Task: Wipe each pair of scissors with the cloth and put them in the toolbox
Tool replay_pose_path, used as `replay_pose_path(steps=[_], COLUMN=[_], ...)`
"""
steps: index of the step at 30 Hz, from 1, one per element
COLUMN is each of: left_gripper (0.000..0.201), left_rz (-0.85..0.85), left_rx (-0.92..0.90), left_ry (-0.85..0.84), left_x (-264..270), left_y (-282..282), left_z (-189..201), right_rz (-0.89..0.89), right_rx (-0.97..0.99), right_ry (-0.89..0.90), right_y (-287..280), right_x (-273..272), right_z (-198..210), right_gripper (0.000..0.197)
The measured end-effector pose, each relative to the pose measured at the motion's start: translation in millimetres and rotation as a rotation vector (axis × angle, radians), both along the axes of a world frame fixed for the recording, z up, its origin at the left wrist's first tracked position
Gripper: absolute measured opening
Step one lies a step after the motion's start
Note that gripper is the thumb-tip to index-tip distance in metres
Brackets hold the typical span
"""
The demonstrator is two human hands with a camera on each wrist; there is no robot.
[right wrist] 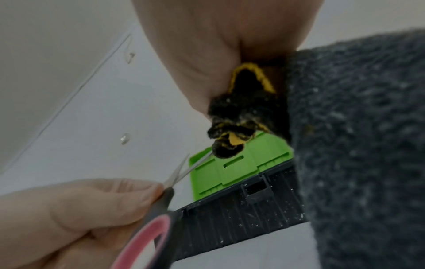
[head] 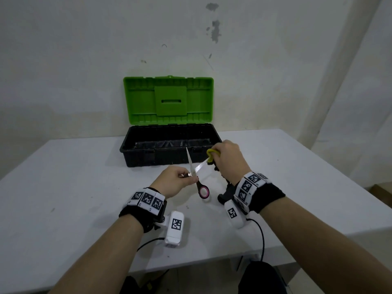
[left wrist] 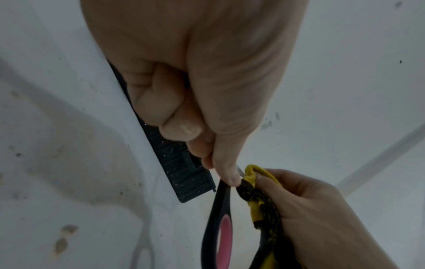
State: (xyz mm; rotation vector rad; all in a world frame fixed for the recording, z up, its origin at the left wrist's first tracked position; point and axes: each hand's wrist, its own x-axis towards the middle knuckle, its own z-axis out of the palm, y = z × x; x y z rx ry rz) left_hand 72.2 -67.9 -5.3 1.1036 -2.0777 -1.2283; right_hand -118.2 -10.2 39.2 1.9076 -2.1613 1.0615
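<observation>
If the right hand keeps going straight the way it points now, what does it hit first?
Probably the black front wall of the toolbox: the right hand, gripping the cloth, points toward it, though depth is unclear.

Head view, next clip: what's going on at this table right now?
A person is cleaning scissors at a white table. The left hand pinches the black-and-pink scissors near the pivot, blades spread open. The right hand grips a yellow-and-black cloth bunched around one blade, so wiping is under way. Behind the hands a black toolbox sits with its green lid raised; no scissors show inside it from here. Another dark object lies under the right wrist, too hidden to identify.
</observation>
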Motion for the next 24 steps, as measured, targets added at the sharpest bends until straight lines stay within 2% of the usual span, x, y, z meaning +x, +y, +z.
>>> replay_pose_path(steps=[4,7,11,14,16,18,22,24], left_gripper=[0.036,0.014,0.010,0.004,0.007,0.009,0.006,0.007], left_rz=[0.044,0.072,0.129,0.171,0.196,0.213,0.247,0.264], left_rx=[0.103,0.159,0.209,0.173,0.144,0.135,0.094,0.112], left_ry=[0.005,0.007,0.098,0.154,0.182,0.227,0.325,0.397], left_x=[2.9,2.4,1.8,3.9,5.1,5.5,4.8,3.5], left_y=[-0.7,-0.3,-0.6,-3.1,-4.6,-6.2,-3.4,-1.8], left_z=[0.7,5.4,6.7,4.7,3.8,3.8,8.7,10.9], right_rz=[-0.002,0.027,0.038,0.040,0.067,0.102,0.151,0.177], right_rx=[-0.132,-0.136,0.039,0.190,0.266,0.303,0.277,0.227], right_ry=[-0.208,-0.410,-0.484,-0.651,-0.710,-0.638,-0.351,-0.275], right_y=[5.7,13.6,16.1,19.4,23.0,24.8,24.0,24.3], right_x=[-11.8,-13.2,-13.0,-4.2,2.0,5.5,8.8,10.7], right_z=[7.5,12.0,12.1,16.2,18.9,19.3,18.0,18.1], right_gripper=[0.014,0.013,0.021,0.037,0.044,0.037,0.015,0.014])
